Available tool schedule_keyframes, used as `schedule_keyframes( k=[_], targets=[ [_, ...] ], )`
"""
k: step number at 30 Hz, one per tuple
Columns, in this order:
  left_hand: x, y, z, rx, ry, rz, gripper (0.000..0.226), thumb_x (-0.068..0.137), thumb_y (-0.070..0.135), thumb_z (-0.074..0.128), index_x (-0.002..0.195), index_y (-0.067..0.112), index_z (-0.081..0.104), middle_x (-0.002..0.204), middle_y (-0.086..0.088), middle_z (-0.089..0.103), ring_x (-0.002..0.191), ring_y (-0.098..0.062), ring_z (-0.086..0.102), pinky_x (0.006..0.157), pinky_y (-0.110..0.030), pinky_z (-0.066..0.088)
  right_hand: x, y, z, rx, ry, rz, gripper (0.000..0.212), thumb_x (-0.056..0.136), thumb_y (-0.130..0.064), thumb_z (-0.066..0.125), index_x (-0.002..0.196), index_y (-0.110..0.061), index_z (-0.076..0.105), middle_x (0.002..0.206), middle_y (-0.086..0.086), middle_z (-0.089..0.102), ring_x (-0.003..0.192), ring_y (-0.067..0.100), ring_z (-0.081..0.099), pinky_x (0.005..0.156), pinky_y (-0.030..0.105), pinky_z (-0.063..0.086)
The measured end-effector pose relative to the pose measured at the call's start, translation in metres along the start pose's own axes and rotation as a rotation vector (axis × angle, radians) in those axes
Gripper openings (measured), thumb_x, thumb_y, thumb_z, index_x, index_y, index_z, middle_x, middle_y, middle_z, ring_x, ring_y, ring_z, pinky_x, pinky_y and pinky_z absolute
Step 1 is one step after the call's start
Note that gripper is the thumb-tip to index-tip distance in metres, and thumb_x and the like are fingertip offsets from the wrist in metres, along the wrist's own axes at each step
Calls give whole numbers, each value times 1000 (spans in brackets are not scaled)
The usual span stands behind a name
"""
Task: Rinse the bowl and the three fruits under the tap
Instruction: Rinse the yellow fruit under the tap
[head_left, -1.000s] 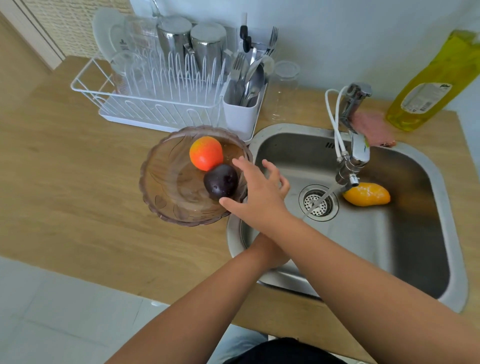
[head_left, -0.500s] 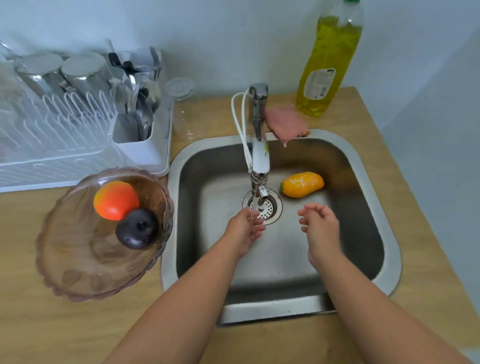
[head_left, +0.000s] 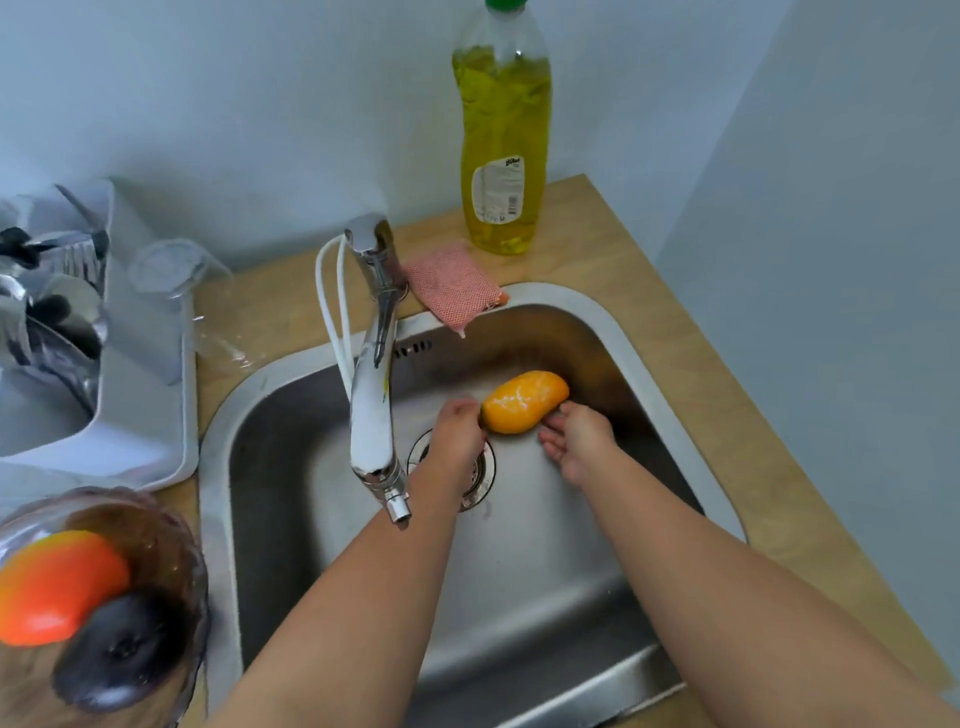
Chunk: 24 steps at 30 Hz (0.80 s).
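Note:
A yellow-orange mango (head_left: 524, 401) lies in the steel sink (head_left: 221, 467), behind the drain and to the right of the tap (head_left: 371, 374). My left hand (head_left: 457, 434) curls around the mango's left end. My right hand (head_left: 576, 441) lies with fingers apart against its lower right side. A brown see-through bowl (head_left: 176, 551) stands on the counter at the lower left. It holds an orange-red fruit (head_left: 57, 587) and a dark plum (head_left: 114, 654). I see no water stream from the spout.
A tall bottle of yellow dish soap (head_left: 501, 145) stands behind the sink, with a pink sponge (head_left: 452, 283) on the sink's back rim. A white drying rack with cutlery (head_left: 130, 364) and a clear glass (head_left: 171, 270) sit to the left. The wall is close on the right.
Both hands left the bowl, passed under the spout and reached further back to the mango. My view swung right and closer to the sink.

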<state>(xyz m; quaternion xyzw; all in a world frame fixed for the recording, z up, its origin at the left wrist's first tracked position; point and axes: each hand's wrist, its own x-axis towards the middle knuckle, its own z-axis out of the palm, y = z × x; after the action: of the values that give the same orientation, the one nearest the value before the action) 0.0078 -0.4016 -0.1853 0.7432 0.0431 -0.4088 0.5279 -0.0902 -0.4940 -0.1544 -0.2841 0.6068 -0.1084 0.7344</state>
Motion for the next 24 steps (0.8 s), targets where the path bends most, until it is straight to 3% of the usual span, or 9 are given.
schedule_keyframes(
  k=[3, 6, 8, 11, 14, 16, 21, 24],
  targets=[
    [7, 1, 5, -59, 21, -4, 23, 99, 25, 46, 112, 14, 61, 86, -7, 57, 64, -18, 49, 55, -25, 38, 7, -5, 5, -51, -51, -18, 40, 101, -32, 35, 139, -27, 44, 129, 10, 60, 122, 31, 54, 102, 41, 40],
    [1, -1, 5, -69, -63, 15, 23, 101, 24, 42, 112, 23, 63, 119, -11, 62, 100, -29, 62, 71, -34, 54, 6, -4, 10, -93, -68, -27, 39, 99, -36, 37, 136, -32, 47, 112, 3, 60, 95, 23, 60, 93, 41, 42],
    [-8, -3, -1, -142, -99, -19, 20, 102, 26, 42, 102, 24, 62, 115, -11, 64, 100, -28, 64, 61, -30, 56, 2, 2, 12, -100, -96, -32, 35, 98, -35, 38, 131, -33, 50, 109, 2, 60, 88, 21, 58, 85, 38, 43],
    [-22, -5, -14, -190, -147, -74, 24, 103, 34, 41, 92, 17, 54, 93, -9, 59, 77, -24, 63, 52, -29, 55, -8, 12, 10, -77, -133, -37, 25, 98, -31, 41, 118, -31, 57, 105, 2, 63, 90, 21, 61, 69, 34, 48],
    [-40, -4, -25, -157, -175, -106, 23, 102, 40, 45, 106, 18, 52, 109, -7, 58, 94, -27, 64, 61, -37, 58, -23, 25, 4, -56, -157, -11, 21, 96, -30, 48, 111, -27, 62, 101, 8, 65, 89, 26, 64, 61, 34, 52],
    [-52, -5, -30, -188, -155, -106, 20, 102, 39, 45, 110, 22, 50, 118, -8, 56, 98, -30, 63, 56, -36, 58, -34, 35, 2, -59, -183, -1, 26, 95, -30, 49, 117, -24, 62, 101, 10, 65, 83, 27, 64, 56, 31, 50],
    [-79, -15, -40, -366, -134, -147, 28, 102, 44, 40, 108, 28, 61, 102, -11, 70, 83, -32, 72, 54, -38, 59, -60, 53, -5, -162, -265, -75, 30, 95, -37, 51, 118, -22, 63, 98, 6, 68, 80, 22, 65, 63, 32, 51],
    [-91, -23, -49, -453, -156, -177, 35, 100, 53, 42, 108, 25, 61, 95, -10, 76, 79, -30, 75, 57, -40, 59, -73, 63, -11, -393, -387, -183, 48, 90, -45, 59, 134, -29, 50, 115, -1, 64, 94, 15, 63, 74, 28, 47]
  ],
)
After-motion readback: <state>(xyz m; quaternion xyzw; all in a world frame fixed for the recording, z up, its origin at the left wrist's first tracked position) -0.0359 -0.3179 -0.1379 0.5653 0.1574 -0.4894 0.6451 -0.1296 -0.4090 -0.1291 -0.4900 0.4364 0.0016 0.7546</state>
